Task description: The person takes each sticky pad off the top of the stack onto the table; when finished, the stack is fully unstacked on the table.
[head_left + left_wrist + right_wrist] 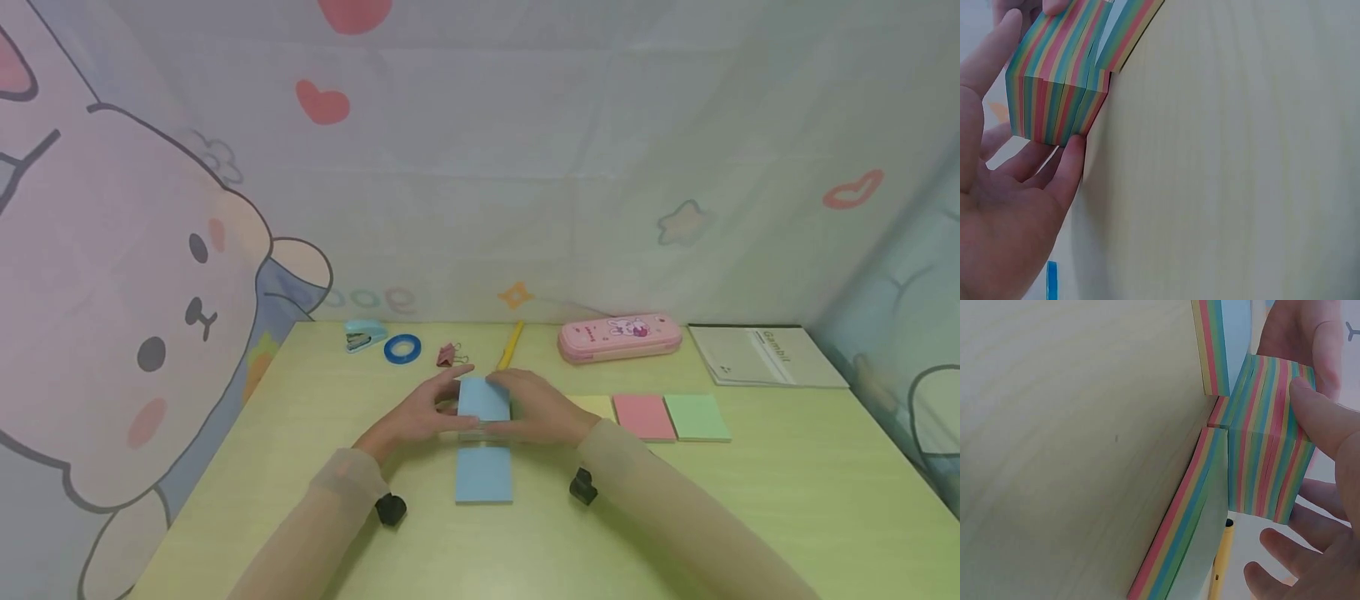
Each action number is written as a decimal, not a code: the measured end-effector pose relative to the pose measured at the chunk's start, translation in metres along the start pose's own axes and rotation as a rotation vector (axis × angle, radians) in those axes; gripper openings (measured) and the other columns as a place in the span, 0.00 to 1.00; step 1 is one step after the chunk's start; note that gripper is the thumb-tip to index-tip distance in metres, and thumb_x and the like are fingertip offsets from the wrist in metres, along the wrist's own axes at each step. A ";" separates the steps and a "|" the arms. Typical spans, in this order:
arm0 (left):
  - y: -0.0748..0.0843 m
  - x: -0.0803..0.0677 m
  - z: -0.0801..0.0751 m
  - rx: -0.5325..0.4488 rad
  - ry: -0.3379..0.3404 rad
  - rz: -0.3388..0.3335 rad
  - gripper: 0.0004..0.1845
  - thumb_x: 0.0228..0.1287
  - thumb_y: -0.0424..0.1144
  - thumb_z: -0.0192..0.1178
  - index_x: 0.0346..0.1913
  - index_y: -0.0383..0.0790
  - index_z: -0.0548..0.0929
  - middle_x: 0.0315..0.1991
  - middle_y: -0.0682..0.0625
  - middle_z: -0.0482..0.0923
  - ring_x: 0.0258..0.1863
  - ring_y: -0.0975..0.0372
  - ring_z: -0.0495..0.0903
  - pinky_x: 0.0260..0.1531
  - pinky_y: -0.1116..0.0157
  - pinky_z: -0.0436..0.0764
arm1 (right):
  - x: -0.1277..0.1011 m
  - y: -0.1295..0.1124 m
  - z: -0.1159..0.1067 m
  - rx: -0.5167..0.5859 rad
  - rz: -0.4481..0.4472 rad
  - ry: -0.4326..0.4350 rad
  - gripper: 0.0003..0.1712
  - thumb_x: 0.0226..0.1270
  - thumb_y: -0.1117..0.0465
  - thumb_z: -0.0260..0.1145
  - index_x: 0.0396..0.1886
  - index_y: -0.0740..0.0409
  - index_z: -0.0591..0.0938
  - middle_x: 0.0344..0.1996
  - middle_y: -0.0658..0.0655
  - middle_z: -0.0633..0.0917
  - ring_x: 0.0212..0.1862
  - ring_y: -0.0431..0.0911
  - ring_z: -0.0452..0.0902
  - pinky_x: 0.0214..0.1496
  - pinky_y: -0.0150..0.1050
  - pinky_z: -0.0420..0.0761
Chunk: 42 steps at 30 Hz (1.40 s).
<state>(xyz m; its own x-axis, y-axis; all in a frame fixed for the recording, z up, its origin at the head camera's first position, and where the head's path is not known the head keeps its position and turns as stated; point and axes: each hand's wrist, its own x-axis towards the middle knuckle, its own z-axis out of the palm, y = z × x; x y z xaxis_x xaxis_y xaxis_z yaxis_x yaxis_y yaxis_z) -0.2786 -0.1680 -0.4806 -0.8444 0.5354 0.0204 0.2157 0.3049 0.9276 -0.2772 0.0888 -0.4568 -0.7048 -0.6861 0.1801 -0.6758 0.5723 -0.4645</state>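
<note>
left hand [420, 412]: we see it gripping the left side of the sticky-note block [483, 400], thumb on top and fingers [1066, 169] curled under the striped edge
right hand [536, 408]: gripping the right side of the same block, thumb [1322, 422] pressed on the striped edge, fingers below it
sticky-note block: between both hands, blue top sheet; the wrist views show side layers striped red, yellow, green, blue; rectangular, thick paper stack, lifted at the far end
blue pad [483, 473]: flat on the table [750, 500] just below the hands, same width as the held block, touching it
writing: the grey booklet [765, 356] far right of the right hand carries a title we read as "Gambit", not sure; pink pencil case [619, 337] beyond the right hand has a rabbit print and small text too small to read
pads right of right hand: yellow pad [596, 405] partly hidden by the hand, then pink pad [643, 417], then green pad [697, 417], flat squares in a row
beyond hands: yellow pencil [511, 345], binder clip [447, 356], blue tape ring [402, 348], small mint stapler [363, 336]
table: pale yellow-green wood grain, smooth
sleeves: sheer beige fabric
</note>
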 end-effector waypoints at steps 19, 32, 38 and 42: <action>-0.005 -0.001 0.001 0.022 0.004 -0.036 0.41 0.64 0.39 0.76 0.78 0.40 0.70 0.75 0.44 0.70 0.75 0.49 0.68 0.73 0.51 0.72 | -0.061 0.031 -0.024 0.063 0.165 0.121 0.42 0.57 0.46 0.83 0.67 0.59 0.79 0.64 0.57 0.82 0.65 0.53 0.78 0.69 0.53 0.79; -0.005 0.001 0.000 0.030 0.016 -0.041 0.41 0.63 0.38 0.77 0.77 0.38 0.71 0.74 0.45 0.71 0.75 0.49 0.69 0.73 0.51 0.73 | -0.120 0.022 -0.028 0.078 0.053 0.090 0.35 0.57 0.47 0.84 0.60 0.53 0.83 0.59 0.48 0.85 0.61 0.47 0.81 0.65 0.49 0.82; -0.005 0.001 0.000 0.027 0.013 -0.041 0.42 0.63 0.38 0.77 0.77 0.37 0.70 0.74 0.45 0.71 0.75 0.49 0.69 0.73 0.50 0.72 | -0.133 0.016 -0.019 0.061 0.000 0.048 0.34 0.53 0.49 0.86 0.58 0.53 0.83 0.57 0.45 0.84 0.59 0.42 0.79 0.65 0.45 0.81; -0.004 0.001 0.000 0.040 0.009 -0.036 0.42 0.63 0.38 0.77 0.78 0.36 0.69 0.75 0.44 0.71 0.75 0.49 0.68 0.73 0.51 0.72 | -0.137 0.014 -0.015 0.020 -0.024 -0.004 0.33 0.55 0.48 0.84 0.58 0.53 0.83 0.58 0.47 0.83 0.59 0.43 0.79 0.65 0.45 0.81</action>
<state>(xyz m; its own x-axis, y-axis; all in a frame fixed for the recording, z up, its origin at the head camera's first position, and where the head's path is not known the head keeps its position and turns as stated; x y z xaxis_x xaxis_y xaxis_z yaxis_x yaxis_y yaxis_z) -0.2799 -0.1688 -0.4841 -0.8564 0.5162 -0.0095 0.2039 0.3551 0.9123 -0.1933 0.1975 -0.4754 -0.6873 -0.7016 0.1881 -0.6883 0.5463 -0.4773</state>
